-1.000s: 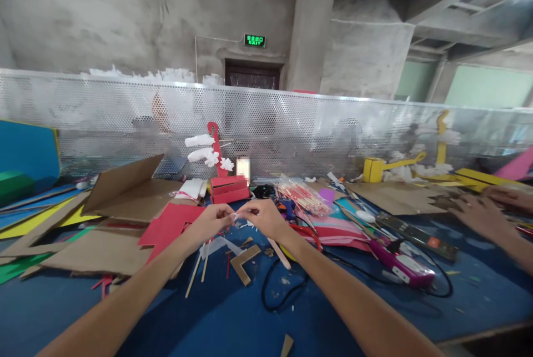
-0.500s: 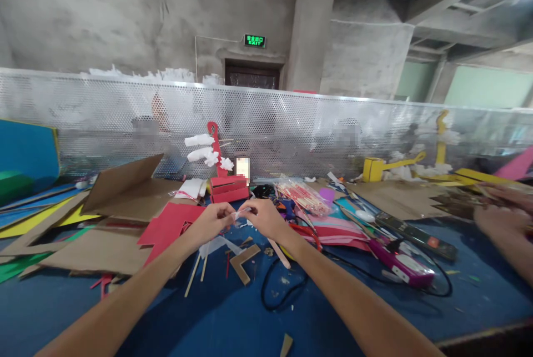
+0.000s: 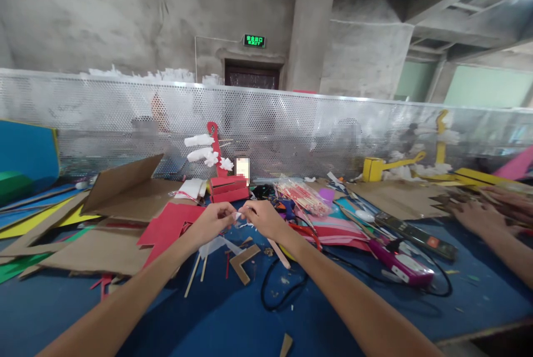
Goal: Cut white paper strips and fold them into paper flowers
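white, the small scrap (image 3: pixel 237 216) just below the frame's centre is probably light, soft and easily torn, best pinched by an edge. the left hand (image 3: pixel 219 216) pinches it between bent fingers; the right hand (image 3: pixel 259 216) curls close beside, its grip unclear. forearms (image 3: pixel 141 290) slant up from the lower corners.

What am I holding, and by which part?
Your left hand and right hand pinch a small white piece between them; by which part is too small to tell.
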A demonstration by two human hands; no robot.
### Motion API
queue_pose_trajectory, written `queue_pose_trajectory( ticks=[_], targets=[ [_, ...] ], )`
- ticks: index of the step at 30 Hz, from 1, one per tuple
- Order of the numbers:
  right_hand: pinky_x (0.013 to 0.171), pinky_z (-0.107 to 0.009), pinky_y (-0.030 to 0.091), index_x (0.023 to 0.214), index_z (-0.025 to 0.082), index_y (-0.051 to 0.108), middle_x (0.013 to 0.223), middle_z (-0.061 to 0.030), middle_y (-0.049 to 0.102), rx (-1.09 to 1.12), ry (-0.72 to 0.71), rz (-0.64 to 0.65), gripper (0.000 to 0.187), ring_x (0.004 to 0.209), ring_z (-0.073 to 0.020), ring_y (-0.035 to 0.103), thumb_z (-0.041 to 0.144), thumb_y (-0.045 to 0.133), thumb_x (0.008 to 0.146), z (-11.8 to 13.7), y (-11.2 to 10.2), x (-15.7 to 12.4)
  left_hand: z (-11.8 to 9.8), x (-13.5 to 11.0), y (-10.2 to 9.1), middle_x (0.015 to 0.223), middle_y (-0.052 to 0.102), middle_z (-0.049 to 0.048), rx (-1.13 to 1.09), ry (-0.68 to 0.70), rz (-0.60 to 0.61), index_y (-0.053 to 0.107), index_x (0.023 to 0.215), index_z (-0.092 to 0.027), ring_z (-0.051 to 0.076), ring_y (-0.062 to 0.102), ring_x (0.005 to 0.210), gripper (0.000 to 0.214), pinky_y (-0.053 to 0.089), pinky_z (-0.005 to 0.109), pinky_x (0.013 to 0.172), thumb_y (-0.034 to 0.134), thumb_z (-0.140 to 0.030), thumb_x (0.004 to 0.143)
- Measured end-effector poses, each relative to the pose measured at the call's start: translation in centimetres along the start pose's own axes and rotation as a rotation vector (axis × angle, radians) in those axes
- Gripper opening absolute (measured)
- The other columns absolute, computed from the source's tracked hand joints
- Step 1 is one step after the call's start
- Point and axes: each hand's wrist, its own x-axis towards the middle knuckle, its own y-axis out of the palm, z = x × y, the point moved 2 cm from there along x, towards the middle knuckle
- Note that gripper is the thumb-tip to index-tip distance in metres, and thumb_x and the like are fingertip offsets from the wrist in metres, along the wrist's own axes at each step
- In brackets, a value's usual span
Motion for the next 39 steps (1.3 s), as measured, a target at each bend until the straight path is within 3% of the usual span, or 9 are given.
queue_pose_trajectory(
  ticks=[8,15,18,26,31,39],
  targets=[
    [0.059,-0.022,0.035,0.055,0.015,0.062,0.047,0.0002,0.056,0.041,0.065,0.020,0.053,0.051,-0.0111,0.054,0.044,0.040,0.094,0.1,-0.1,-0.1,-0.2,-0.1,0.0,0.068,0.059,-0.0002,-0.022,0.017,0.013,0.060,0.081,-0.014,0.011,0.054,0.059,0.024,0.042,0.022,0.057,0.057,-0.038,0.081],
    [0.056,-0.021,0.041,0.079,0.015,0.070,0.066,-0.0019,0.066,0.281,0.076,-0.002,0.024,0.058,-0.0128,0.058,0.036,0.057,0.084,-0.4,0.0,0.0,-0.1,-0.2,0.0,0.066,0.058,0.0000,-0.009,-0.038,0.011,0.060,0.081,-0.013,0.012,0.054,0.059,0.029,0.041,0.022,0.055,0.057,-0.042,0.081],
    [0.055,-0.021,0.043,0.079,0.014,0.068,0.066,-0.0018,0.065,0.375,0.098,-0.030,0.018,0.058,-0.0124,0.058,0.031,0.062,0.079,-0.4,0.0,0.1,0.2,-0.1,-0.2,0.067,0.058,-0.0002,-0.008,-0.053,-0.012,0.060,0.081,-0.013,0.012,0.054,0.059,0.030,0.041,0.022,0.055,0.057,-0.043,0.081],
    [0.058,-0.022,0.045,0.081,0.015,0.066,0.069,-0.0023,0.066,0.407,0.103,-0.022,0.013,0.060,-0.0133,0.060,0.027,0.064,0.077,-0.4,0.1,0.0,0.3,0.0,-0.3,0.068,0.059,0.0002,-0.039,-0.073,-0.020,0.059,0.081,-0.013,0.011,0.053,0.059,0.032,0.040,0.020,0.052,0.058,-0.045,0.080],
    [0.064,-0.022,0.044,0.081,0.016,0.065,0.072,-0.0013,0.068,0.306,0.084,-0.021,0.007,0.066,-0.0132,0.062,0.022,0.061,0.080,-0.8,0.3,-0.1,0.2,-0.1,-0.2,0.066,0.058,-0.0003,0.005,-0.066,-0.019,0.060,0.082,-0.013,0.012,0.054,0.059,0.030,0.041,0.021,0.052,0.060,-0.043,0.078],
    [0.058,-0.021,0.040,0.066,0.016,0.065,0.057,-0.0007,0.066,0.110,0.094,-0.009,0.039,0.053,-0.0120,0.060,0.043,0.049,0.090,-1.0,-0.1,0.1,-0.1,0.1,-0.3,0.065,0.059,0.0001,0.003,-0.008,-0.039,0.061,0.079,-0.013,0.011,0.054,0.059,0.027,0.042,0.021,0.056,0.059,-0.039,0.079]
  ],
)
